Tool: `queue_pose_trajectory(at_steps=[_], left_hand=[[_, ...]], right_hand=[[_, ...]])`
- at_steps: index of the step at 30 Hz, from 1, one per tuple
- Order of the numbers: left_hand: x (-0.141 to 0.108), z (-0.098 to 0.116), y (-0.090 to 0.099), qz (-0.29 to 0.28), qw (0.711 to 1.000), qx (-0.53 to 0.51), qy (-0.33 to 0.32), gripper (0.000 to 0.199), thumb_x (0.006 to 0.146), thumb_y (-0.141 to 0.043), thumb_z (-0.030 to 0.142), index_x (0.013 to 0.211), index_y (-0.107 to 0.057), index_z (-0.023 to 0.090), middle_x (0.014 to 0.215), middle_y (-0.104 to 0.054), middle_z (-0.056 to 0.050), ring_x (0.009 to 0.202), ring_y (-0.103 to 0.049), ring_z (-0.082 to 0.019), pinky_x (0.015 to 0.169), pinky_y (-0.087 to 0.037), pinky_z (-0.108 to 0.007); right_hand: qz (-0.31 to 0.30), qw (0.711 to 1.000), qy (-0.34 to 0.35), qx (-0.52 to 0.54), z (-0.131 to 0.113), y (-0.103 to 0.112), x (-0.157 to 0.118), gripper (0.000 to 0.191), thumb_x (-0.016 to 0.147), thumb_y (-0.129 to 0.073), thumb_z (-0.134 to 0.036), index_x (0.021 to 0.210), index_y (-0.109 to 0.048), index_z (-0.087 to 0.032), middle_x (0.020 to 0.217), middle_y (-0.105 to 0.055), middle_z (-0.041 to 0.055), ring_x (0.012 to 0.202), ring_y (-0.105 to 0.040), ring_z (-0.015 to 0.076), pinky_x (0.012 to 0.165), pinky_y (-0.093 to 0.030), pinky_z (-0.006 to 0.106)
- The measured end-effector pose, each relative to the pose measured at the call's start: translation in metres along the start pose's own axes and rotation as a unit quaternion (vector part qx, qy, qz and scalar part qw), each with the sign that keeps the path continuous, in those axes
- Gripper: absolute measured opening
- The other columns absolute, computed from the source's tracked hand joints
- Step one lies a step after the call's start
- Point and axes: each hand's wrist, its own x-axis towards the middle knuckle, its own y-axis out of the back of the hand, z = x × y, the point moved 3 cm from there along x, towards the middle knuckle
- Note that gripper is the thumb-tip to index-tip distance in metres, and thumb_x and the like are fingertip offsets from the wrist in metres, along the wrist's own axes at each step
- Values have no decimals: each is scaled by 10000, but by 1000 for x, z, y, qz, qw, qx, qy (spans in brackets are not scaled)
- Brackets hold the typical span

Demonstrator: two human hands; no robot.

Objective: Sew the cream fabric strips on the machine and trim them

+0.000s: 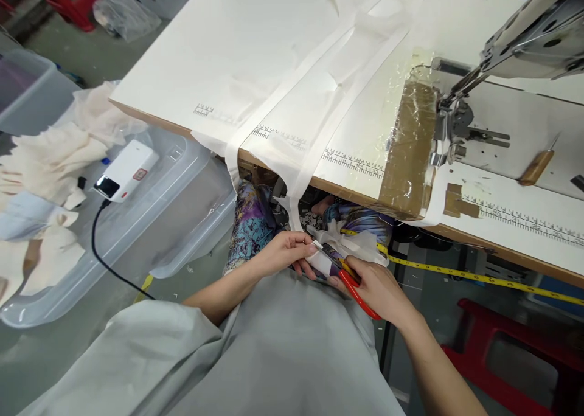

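My right hand (371,282) grips a pair of scissors (353,287) with red handles, low in front of the table edge. Their dark blades point up and left toward the fingers of my left hand (294,252). Closed in a pinch, that hand holds the end of a white fabric strip (295,212) close to the blade tips. The strip runs up over the table edge and back across the tabletop, where more thin white cloth (337,69) lies. Loose white cloth (365,246) also hangs around the scissors above my lap.
A sewing machine (456,115) stands on the white table (219,33), with a wooden-handled awl (538,166) at right. A yellow tape measure (438,270) stretches below the edge. At left, a plastic bin (137,215) bears a corded white device (128,169) and cloth scraps (52,163).
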Motion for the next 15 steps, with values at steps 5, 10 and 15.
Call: queue_pose_trajectory(at_steps=[5, 10, 15], left_hand=[[0, -1, 2, 4, 1000, 10, 3, 474, 713, -714, 595, 753, -529, 160, 581, -635, 6, 580, -705, -178, 449, -419, -175], [7, -13, -15, -32, 999, 29, 15, 493, 781, -615, 643, 847, -460, 180, 601, -649, -6, 569, -696, -181, 486, -459, -208], [4, 52, -29, -70, 937, 326, -105, 244, 965, -406, 403, 917, -483, 176, 700, -642, -17, 519, -620, -118, 492, -436, -220]], right_hand=[[5, 999, -7, 52, 2, -4, 0, 482, 840, -502, -621, 589, -345, -241, 517, -458, -26, 488, -375, 133, 483, -262, 259], [35, 973, 5, 227, -4, -7, 3, 367, 832, -568, -564, 730, -440, -236, 651, -516, -23, 597, -452, 147, 544, -374, 247], [144, 947, 13, 286, -8, -4, 1, 297, 839, -598, -473, 734, -467, -228, 625, -486, -31, 593, -470, 143, 558, -414, 241]])
